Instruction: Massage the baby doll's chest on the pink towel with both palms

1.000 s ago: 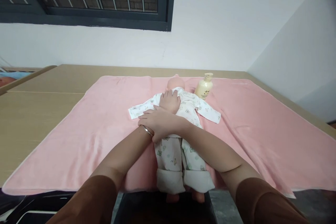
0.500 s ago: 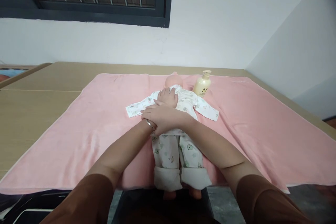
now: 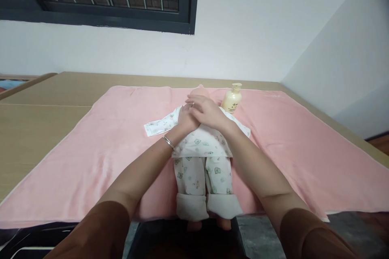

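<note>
Doll (image 3: 205, 141) on a pink blanket (image 3: 121, 162), lying lengthwise with feet past the blanket's near edge; possible slide off the surface (image 3: 33, 133), given a tug on that blanket. On the doll's upper body, left hand (image 3: 186, 119) with fingers partly covered, spread impossible to tell; right hand (image 3: 210, 112) laid across it, fingers extended, grasping nothing. Possible overpressing there, from stacked weight. Beyond, beside the doll's head (partly hidden), an upright bottle (image 3: 231, 99), perhaps easily toppled by an outward sweep of the right hand.

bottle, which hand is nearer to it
Right. The right hand is just left of the bottle, on its near side; the left hand is farther left, partly under the right hand.
</note>
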A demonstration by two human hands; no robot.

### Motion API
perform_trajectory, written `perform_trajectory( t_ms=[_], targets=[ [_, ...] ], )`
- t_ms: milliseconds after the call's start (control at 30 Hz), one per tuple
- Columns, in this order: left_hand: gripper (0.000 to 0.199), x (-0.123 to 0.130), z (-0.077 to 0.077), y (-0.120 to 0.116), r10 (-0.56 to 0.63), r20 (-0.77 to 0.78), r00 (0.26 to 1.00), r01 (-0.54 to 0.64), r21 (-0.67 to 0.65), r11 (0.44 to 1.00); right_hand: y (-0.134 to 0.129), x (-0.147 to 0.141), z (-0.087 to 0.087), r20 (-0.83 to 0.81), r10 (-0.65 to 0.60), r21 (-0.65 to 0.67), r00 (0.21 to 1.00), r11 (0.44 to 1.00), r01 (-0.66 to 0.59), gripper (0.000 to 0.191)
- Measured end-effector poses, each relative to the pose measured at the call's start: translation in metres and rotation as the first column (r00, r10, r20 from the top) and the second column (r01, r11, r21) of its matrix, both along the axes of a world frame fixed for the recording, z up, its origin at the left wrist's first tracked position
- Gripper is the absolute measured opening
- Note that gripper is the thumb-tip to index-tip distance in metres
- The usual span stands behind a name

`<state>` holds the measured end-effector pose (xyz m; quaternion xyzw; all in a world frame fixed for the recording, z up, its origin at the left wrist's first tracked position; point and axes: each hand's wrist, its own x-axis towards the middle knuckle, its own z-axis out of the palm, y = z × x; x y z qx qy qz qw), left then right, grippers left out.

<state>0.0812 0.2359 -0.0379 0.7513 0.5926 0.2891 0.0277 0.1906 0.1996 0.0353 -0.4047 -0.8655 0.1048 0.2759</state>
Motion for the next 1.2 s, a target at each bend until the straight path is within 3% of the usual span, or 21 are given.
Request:
perform_trajectory(
  t_ms=[67, 133, 267, 367, 467, 600, 700, 833, 967, 1200],
  targets=[
    [0.037, -0.005, 0.002, 0.001, -0.024, -0.006, 1.000, 0.024, -0.040, 0.999, 0.016, 0.005, -0.017, -0.066, -0.228, -0.014, 0.972, 0.974, 0.227, 0.048],
    [0.048, -0.008, 0.003, 0.000, 0.017, 0.002, 1.000, -0.017, -0.096, 0.995, 0.029, 0.009, -0.032, 0.004, -0.373, -0.075, 0.928, 0.925, 0.372, 0.045],
    [0.052, -0.005, 0.004, -0.008, 0.073, -0.047, 0.996, -0.077, -0.082, 0.994, 0.044, 0.015, -0.043, 0.181, -0.399, -0.160, 0.899, 0.890, 0.427, 0.044],
    [0.049, -0.001, 0.003, -0.014, 0.046, -0.104, 0.993, -0.045, 0.011, 0.999, 0.042, 0.017, -0.037, 0.242, -0.439, -0.182, 0.865, 0.855, 0.485, 0.048],
    [0.046, -0.003, 0.003, -0.010, 0.010, -0.088, 0.996, -0.009, 0.007, 1.000, 0.030, 0.012, -0.030, 0.357, -0.478, -0.164, 0.803, 0.814, 0.557, 0.051],
    [0.043, -0.015, 0.000, 0.003, -0.075, 0.025, 0.997, 0.077, -0.054, 0.996, 0.012, 0.001, -0.025, 0.463, -0.462, -0.072, 0.756, 0.831, 0.551, 0.048],
    [0.044, -0.020, -0.003, 0.007, -0.097, 0.072, 0.993, 0.100, -0.050, 0.994, 0.011, 0.001, -0.025, 0.476, -0.428, -0.069, 0.768, 0.852, 0.518, 0.048],
    [0.043, -0.015, -0.001, 0.000, -0.066, -0.003, 0.998, 0.066, -0.047, 0.997, 0.023, 0.013, -0.028, 0.440, -0.363, -0.107, 0.821, 0.887, 0.450, 0.055],
    [0.046, -0.009, 0.005, -0.005, -0.030, -0.108, 0.994, 0.022, -0.070, 0.997, 0.025, 0.016, -0.027, 0.511, -0.341, -0.103, 0.789, 0.887, 0.451, 0.061],
    [0.042, -0.016, 0.001, 0.003, -0.080, 0.016, 0.997, 0.080, -0.064, 0.995, 0.004, 0.007, -0.019, 0.576, -0.341, -0.046, 0.743, 0.894, 0.446, 0.057]
  ],
)
